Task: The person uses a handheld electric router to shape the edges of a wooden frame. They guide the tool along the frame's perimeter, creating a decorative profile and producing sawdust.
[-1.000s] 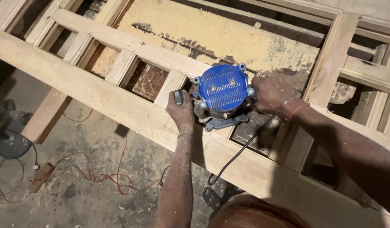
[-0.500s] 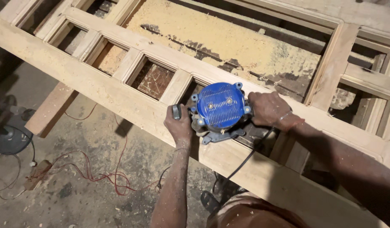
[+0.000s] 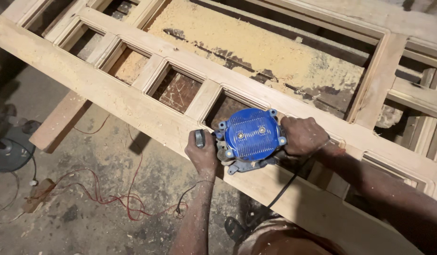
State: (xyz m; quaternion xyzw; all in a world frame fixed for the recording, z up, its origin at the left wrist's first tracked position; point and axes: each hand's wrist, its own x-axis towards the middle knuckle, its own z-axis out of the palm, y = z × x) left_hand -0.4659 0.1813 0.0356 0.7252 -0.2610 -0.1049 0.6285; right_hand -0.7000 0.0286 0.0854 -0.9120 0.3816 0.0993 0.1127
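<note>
on door frame [image 3: 133,101] — router [image 3: 252,133], 2 hands

L hand [image 3: 203,156] sits at abt 7 o'clock of frame centre, fingers curled shut in a fist grip, knuckles up, wrist straight. L forearm runs down toward 6 o'clock, dusted w/ sawdust. R hand [image 3: 303,136] at abt 4 o'clock, also closed in a fist, palm down. R forearm stretches off to 4 o'clock, elbow out of frame. Hands near each other, not touching.
</note>
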